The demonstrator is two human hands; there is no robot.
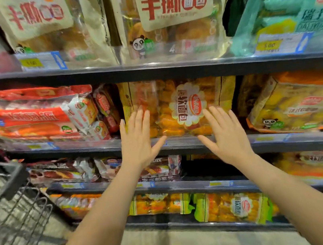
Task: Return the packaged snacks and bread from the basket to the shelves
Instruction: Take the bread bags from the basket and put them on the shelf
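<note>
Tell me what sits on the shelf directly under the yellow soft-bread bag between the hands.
Below the yellow soft-bread bag, the next shelf holds red-and-white snack packs at left. To their right it is a dark gap; anything deeper is hidden by shadow and the right hand.

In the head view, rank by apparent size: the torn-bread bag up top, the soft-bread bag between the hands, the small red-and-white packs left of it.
1. Torn-bread bag, cropped at the top.
2. Soft-bread bag, similar; the order is unsure.
3. Small red-and-white packs, clearly smallest.

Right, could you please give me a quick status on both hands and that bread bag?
Left hand and right hand open, fingers straight. Yellow bread bag standing on middle shelf, between the hands. Nothing in the way.
</note>
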